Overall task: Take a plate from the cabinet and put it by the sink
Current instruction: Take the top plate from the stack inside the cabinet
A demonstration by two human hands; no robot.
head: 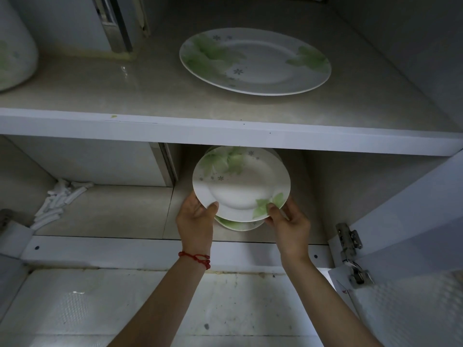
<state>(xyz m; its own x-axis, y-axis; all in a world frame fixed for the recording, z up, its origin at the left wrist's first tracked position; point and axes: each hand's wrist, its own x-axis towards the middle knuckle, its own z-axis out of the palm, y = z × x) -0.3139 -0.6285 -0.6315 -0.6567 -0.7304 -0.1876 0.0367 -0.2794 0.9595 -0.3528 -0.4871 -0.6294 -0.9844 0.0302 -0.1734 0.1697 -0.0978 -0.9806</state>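
A white plate with green leaf prints [240, 186] is tilted up off a stack on the lower cabinet shelf [112, 211]. My left hand [196, 219] grips its lower left rim, thumb on top. My right hand [288, 221] grips its lower right rim. Beneath it another plate of the stack [238, 224] shows at the front edge. The back of the stack is hidden by the lifted plate and the shelf board.
A larger oval plate [255, 61] lies on the upper shelf [225, 128]. A white jar [15, 46] stands at the upper left. Several white tube-like pieces [57, 201] lie at the lower shelf's left. The open cabinet door with its hinge [350, 241] is at the right.
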